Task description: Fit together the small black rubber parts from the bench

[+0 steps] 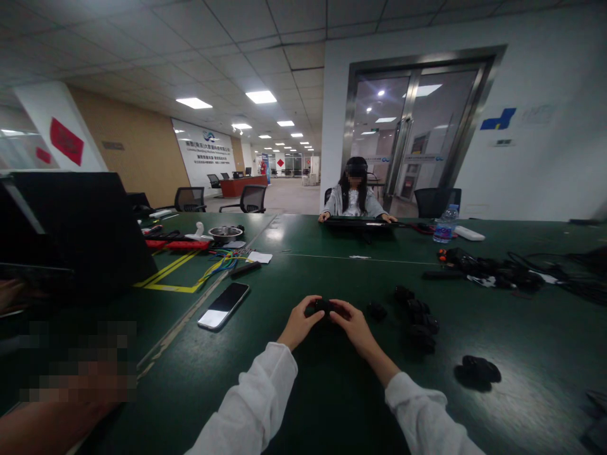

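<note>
Green worktop (pixel 332 272), broad, a seam running down its left part. Across it, a seated person (pixel 353 199) at a flat black panel (pixel 360 224). Near side: left hand (pixel 300 323) and right hand (pixel 355 326), fingers curled, closed to a narrow pinch from either side. Phone (pixel 224 306) lying to their left. Right of them, black parts (pixel 418 319) in a loose row. Small dark piece (pixel 323 306) between both sets of fingertips; whether it touches the worktop, cannot tell.

White wall (pixel 545 82), glass door (pixel 379 142) in metal frame (pixel 351 107), tiled ceiling (pixel 222 38), bright lamps (pixel 261 97) (the far ones look small), black chairs (pixel 252 199), red desk (pixel 244 186), greyish floor (pixel 294 201).
</note>
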